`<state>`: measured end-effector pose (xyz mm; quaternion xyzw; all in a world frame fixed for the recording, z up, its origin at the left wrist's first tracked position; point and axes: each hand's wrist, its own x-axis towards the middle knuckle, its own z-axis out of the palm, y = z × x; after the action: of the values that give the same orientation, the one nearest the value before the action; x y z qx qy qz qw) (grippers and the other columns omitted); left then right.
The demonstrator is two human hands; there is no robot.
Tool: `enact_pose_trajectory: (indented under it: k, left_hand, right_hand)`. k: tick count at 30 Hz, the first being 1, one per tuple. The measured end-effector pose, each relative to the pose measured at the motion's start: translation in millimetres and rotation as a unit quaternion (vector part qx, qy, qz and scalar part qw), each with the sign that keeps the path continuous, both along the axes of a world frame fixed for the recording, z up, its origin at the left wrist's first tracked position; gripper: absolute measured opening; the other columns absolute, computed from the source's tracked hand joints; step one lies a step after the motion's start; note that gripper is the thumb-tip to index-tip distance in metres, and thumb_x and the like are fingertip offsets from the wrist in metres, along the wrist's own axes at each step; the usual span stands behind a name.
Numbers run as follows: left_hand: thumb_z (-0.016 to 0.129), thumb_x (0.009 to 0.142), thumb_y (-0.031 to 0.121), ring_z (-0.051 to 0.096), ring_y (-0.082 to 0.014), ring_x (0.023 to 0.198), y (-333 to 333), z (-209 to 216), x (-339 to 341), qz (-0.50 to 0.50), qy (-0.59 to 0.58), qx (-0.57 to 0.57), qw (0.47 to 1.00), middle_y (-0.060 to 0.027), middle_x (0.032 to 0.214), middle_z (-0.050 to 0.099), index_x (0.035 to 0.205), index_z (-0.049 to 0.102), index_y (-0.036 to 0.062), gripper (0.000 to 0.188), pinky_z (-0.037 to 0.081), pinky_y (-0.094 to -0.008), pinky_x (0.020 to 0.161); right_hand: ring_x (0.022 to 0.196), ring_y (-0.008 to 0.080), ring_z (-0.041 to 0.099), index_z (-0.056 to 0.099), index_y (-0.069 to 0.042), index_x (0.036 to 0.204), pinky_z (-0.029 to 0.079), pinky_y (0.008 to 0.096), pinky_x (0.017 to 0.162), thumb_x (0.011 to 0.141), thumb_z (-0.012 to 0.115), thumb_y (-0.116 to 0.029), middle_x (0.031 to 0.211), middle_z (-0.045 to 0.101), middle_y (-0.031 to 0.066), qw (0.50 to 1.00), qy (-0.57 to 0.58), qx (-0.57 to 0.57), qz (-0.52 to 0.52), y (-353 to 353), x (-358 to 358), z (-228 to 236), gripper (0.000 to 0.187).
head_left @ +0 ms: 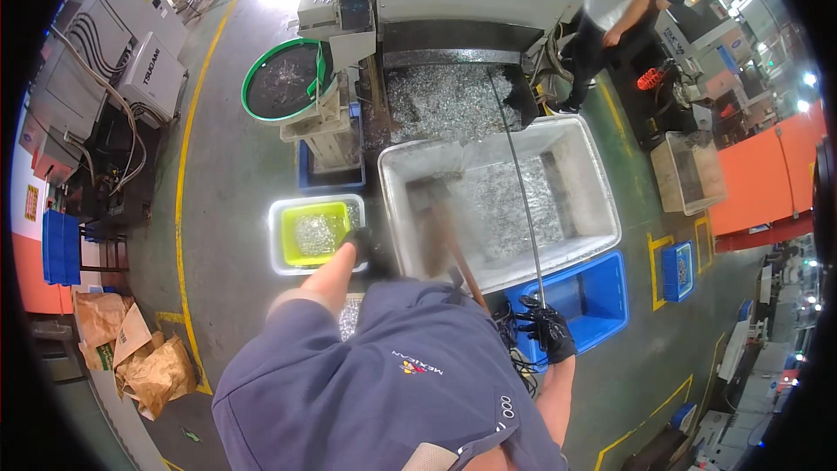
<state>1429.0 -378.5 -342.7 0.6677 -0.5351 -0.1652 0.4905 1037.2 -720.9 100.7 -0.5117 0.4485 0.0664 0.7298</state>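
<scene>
My right hand (549, 331), in a black glove, is closed around the near end of a long thin metal rod (523, 183). The rod reaches across a big white tub (606, 183) to a heap of metal shavings (445, 100) under the machine. My left hand (356, 247), also in a black glove, is at the right side of a yellow-green basket (289, 235) set in a white bin (275, 253). Its fingers are dark and smeared. Shiny small bits (316, 234) lie in the basket. A blurred shovel-like tool with a wooden handle (465, 269) leans in the tub.
A blue bin (610, 296) sits against the tub's near side. Beyond the white bin stands a green-rimmed round tray (248, 96). Another person (602, 26) is at the far right. Brown paper bags (157, 375) lie at the left, past a yellow floor line (180, 183).
</scene>
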Motion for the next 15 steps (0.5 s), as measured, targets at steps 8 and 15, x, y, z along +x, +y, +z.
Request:
enact_pose_trajectory:
  k: [8, 15]
  left_hand:
    - [0.037, 0.096, 0.036, 0.069, -0.0353, 0.077, 1.7, 2.9, 12.2, -0.035, -0.028, -0.011, 0.999, -0.0199, 0.084, 0.067, 0.093, 0.06, -0.0015, 0.044, 0.058, -0.0482, 0.068]
    - [0.045, 0.096, 0.037, 0.067, -0.0333, 0.07, -58.4, 26.3, 28.3, -0.022, 0.071, 0.045, 0.996, -0.0181, 0.076, 0.067, 0.082, 0.06, 0.0015, 0.041, 0.058, -0.0473, 0.069]
  right_hand:
    - [0.072, 0.0162, 0.067, 0.064, -0.007, 0.121, 0.052, 0.0261, 0.061, 0.092, 0.053, -0.018, 0.095, 0.07, 0.008, 0.998, 0.061, -0.03, 0.011, 6.5, 6.6, 0.0, 0.033]
    - [0.061, 0.0127, 0.062, 0.069, -0.009, 0.108, 0.045, 0.0242, 0.049, 0.088, 0.056, -0.008, 0.084, 0.069, 0.0045, 0.993, 0.031, -0.094, 0.068, 14.8, -6.0, -34.2, 0.024]
